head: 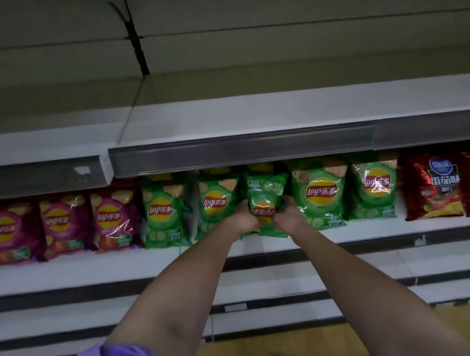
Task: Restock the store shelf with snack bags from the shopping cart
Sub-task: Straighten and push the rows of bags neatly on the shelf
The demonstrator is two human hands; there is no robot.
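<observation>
A green snack bag point(263, 195) is upside down between my two hands, in a gap in the row of green bags on the white shelf point(75, 269). My left hand point(240, 217) grips its left side and my right hand point(289, 215) grips its right side. Green bags stand on either side: one point(215, 204) just left and one point(321, 193) just right. The held bag's lower end touches or hangs just above the shelf; I cannot tell which. The shopping cart is out of view.
Purple bags point(58, 226) fill the shelf's left part and red bags point(432, 184) the right. An upper shelf's metal lip point(242, 150) overhangs the bags closely. More bare shelf edges lie below, then a wooden floor point(279, 345).
</observation>
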